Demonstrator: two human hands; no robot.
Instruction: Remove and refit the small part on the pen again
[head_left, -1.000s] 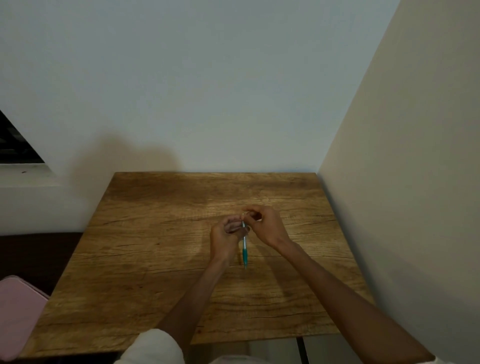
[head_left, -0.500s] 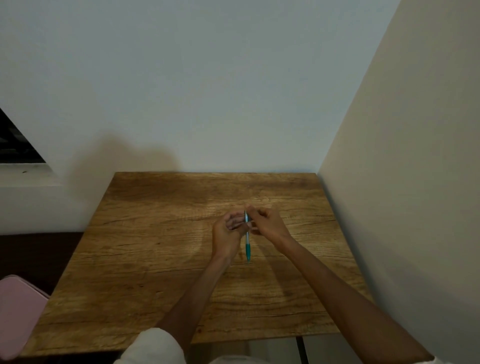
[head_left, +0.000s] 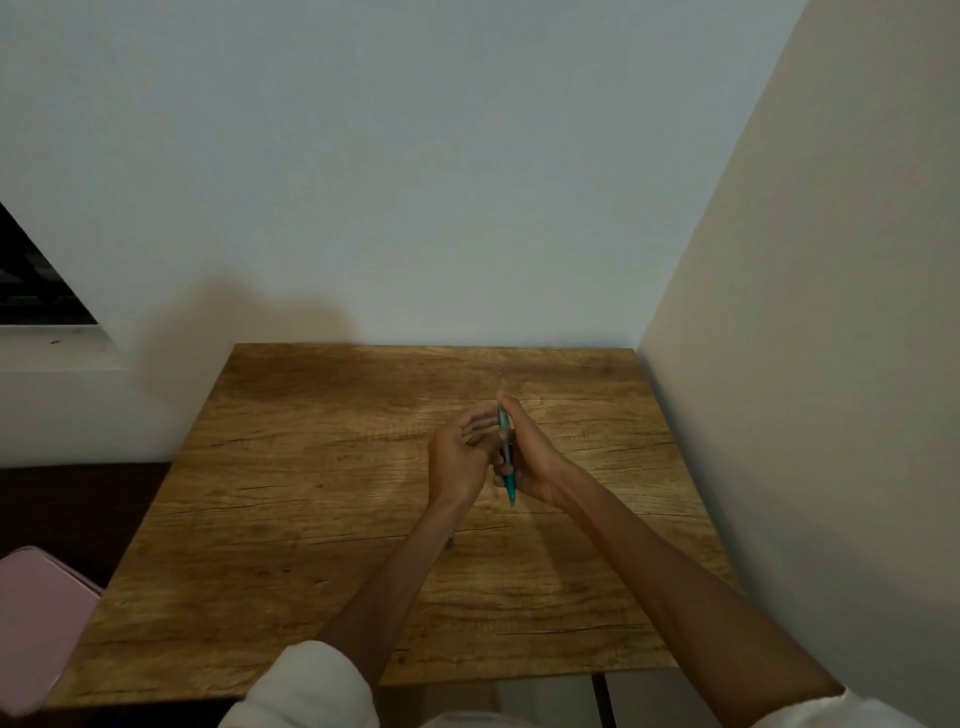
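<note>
A teal pen (head_left: 507, 457) is held between both hands above the middle of the wooden table (head_left: 311, 519). It stands nearly upright, with its lower end pointing toward me. My right hand (head_left: 535, 460) lies along the pen's right side, its fingers reaching past the upper end. My left hand (head_left: 460, 457) is close on the left, and its curled fingers meet the pen's upper part. The middle of the pen is hidden between the hands.
A small dark object (head_left: 450, 541) lies on the table beside my left forearm. Walls close off the table at the back and right. A pink item (head_left: 36, 623) sits low at the left, beyond the table edge.
My right hand has slid from pinching the pen's top to lying along its length. The pen has moved slightly right and closer to my right palm. My left hand stays beside it.
</note>
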